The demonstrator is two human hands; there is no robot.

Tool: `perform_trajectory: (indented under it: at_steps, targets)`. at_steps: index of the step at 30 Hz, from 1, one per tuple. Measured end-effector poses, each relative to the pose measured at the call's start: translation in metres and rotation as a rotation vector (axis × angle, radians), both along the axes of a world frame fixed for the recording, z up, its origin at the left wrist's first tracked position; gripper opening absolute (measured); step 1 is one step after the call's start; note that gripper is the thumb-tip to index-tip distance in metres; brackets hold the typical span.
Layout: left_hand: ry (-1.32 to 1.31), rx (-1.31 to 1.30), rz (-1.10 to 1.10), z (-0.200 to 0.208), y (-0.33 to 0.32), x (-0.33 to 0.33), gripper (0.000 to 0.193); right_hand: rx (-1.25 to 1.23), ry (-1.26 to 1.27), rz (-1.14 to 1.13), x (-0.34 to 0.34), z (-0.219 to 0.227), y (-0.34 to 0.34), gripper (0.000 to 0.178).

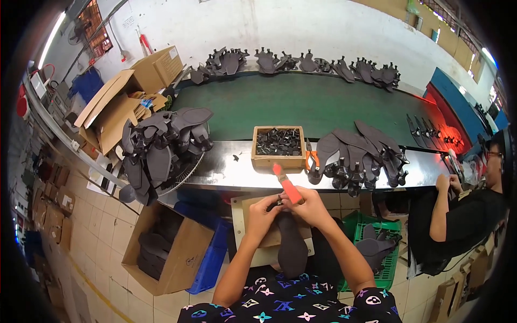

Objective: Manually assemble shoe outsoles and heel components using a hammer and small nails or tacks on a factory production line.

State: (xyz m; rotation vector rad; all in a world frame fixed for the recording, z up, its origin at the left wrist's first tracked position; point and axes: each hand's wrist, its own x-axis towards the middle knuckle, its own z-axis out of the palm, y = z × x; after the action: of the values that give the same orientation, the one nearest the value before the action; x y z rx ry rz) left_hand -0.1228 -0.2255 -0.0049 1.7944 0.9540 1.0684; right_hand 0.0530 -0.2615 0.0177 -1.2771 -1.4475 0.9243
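Note:
A dark grey shoe sole [292, 247] lies lengthwise over my lap, with its narrow end between my hands. My left hand [260, 216] is closed, fingers pinching at that narrow end, where a small part is too tiny to make out. My right hand [312, 209] grips a tool with a red-orange handle [289, 187] that points up and away from me; its other end is hidden by the fingers. Just beyond stands a wooden box [279, 162] full of small black pieces. Orange-handled pliers [312, 159] rest against its right side.
Heaped heeled soles sit in a wire basket [186, 175] at left and on the metal bench edge [223, 172] at right. A green belt [301, 102] runs behind. Below are a cardboard box [186, 250] and green crate [396, 269]. A co-worker [458, 220] sits at right.

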Motion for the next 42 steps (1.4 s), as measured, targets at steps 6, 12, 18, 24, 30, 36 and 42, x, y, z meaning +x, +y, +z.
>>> perform_trajectory:
  at_steps: [6,12,18,24,30,36,42]
  targets:
    - [0.034,-0.059,-0.044,0.000,0.004,-0.005,0.029,0.190,-0.354,0.060,-0.001,0.019,-0.005,0.022]
    - [0.006,-0.024,-0.069,0.001,0.007,-0.006,0.028,0.118,-0.496,-0.014,0.000,0.031,-0.016,0.023]
    - [-0.096,-0.069,-0.080,-0.011,0.009,-0.007,0.028,0.053,-0.123,-0.158,-0.014,0.052,-0.064,0.031]
    - [-0.113,-0.225,-0.164,-0.005,0.011,-0.008,0.030,0.134,-0.345,-0.130,-0.016,0.068,-0.098,0.034]
    - [-0.092,-0.236,-0.089,-0.017,0.009,-0.012,0.030,0.115,-0.461,-0.110,-0.016,0.079,-0.087,0.051]
    - [0.502,0.076,-0.140,-0.004,0.004,-0.016,0.098,0.240,-0.440,-0.152,-0.022,0.112,-0.104,0.052]
    - [0.529,0.080,-0.082,-0.007,0.003,-0.026,0.086,0.445,-0.623,-0.132,-0.001,0.115,-0.088,0.040]
